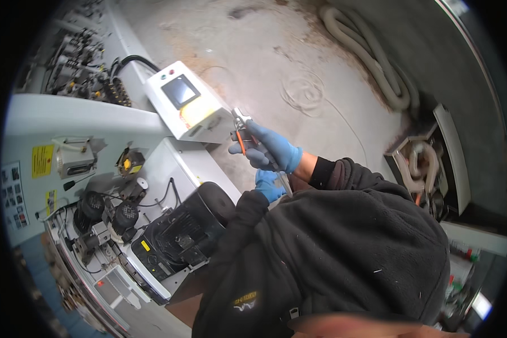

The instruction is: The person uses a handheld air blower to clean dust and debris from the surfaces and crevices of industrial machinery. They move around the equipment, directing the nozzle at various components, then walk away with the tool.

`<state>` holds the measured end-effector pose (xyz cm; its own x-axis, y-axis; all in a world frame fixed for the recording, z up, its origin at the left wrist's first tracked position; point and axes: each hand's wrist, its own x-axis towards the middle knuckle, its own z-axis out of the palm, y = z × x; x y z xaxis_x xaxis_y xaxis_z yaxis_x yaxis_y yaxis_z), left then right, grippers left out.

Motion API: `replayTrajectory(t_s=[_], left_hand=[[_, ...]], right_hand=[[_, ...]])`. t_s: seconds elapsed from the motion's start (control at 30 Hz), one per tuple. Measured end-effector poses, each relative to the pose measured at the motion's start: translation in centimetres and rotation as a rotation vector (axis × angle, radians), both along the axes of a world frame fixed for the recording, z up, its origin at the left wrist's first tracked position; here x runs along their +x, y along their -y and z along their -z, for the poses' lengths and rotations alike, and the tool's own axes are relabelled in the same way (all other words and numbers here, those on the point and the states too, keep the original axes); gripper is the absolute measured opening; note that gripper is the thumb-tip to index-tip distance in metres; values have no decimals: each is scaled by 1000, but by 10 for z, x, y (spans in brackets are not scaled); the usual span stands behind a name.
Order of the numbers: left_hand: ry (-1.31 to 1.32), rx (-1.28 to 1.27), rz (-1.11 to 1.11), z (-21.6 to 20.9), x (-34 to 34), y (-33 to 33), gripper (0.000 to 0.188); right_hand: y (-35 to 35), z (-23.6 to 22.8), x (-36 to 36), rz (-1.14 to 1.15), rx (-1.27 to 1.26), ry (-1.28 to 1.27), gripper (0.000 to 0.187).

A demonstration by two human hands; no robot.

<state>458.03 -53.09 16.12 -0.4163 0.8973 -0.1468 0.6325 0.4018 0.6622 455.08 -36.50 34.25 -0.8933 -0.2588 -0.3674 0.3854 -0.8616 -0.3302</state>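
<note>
My right hand (276, 151), in a blue glove, is closed around a hand tool (241, 133) with a silver metal head and an orange lever or handle part. Its exact kind is hard to make out. The tool's head points up and to the left, near the corner of a white control box (187, 101). Close to my body, my left hand (269, 186), also in a blue glove, is bent with its fingers curled. What it holds, if anything, is hidden. A thin pale strip (286, 183) runs just beside it, between the hand and my dark jacket.
A white machine with black motors (180, 234) stands on the left. Its cover (84, 115) is raised or upright behind them. Loose thin cable (304, 94) lies coiled on the concrete floor. A thick ribbed hose (372, 56) runs along the wall, near an open box (419, 163) at right.
</note>
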Motion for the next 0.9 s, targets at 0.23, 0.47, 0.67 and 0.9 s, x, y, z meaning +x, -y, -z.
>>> replayTrajectory(t_s=[0.23, 0.47, 0.67, 0.9], left_hand=[[165, -315, 205, 32, 80, 22, 43], [50, -755, 200, -7, 121, -1, 44], [32, -489, 325, -2, 199, -70, 31], [247, -498, 309, -15, 329, -177, 29]], right_hand=[[-46, 68, 118, 284, -121, 244, 49], [-132, 185, 277, 559, -273, 561, 79], [-244, 216, 469, 900, -231, 509, 73], [-339, 230, 632, 995, -282, 685, 44]])
